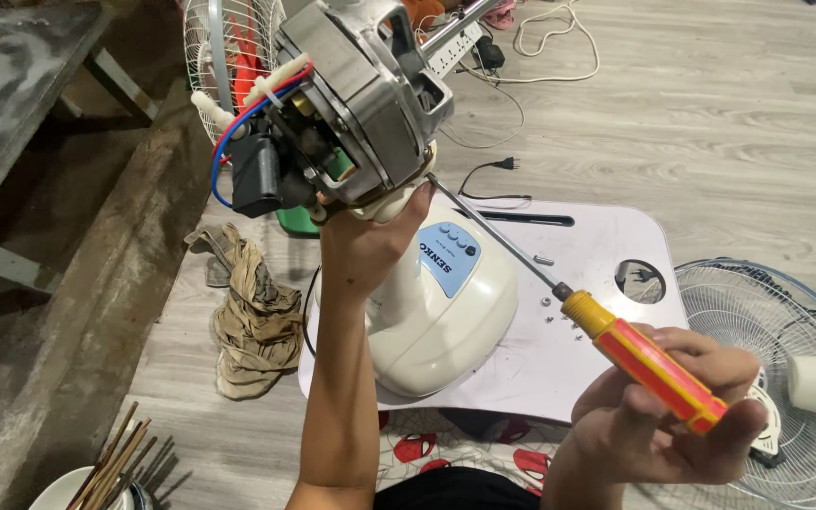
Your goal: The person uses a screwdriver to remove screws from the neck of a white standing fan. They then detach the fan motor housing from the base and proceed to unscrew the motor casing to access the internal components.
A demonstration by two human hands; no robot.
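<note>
Closed around the neck of a fan motor, the left hand holds the bare metal motor block up and tilted above a cream fan base. Red and blue wires loop from the motor to a black capacitor on its left side. The right hand has its grip shut on a screwdriver with a yellow and orange handle; the long shaft runs up and left, and its tip meets the lower edge of the motor just beside the left thumb. The fan base, with a blue button panel, sits on a low white table, where a few small screws lie near the screwdriver handle. A crumpled rag lies on the wooden floor to the left, and a white fan guard lies to the right.
</note>
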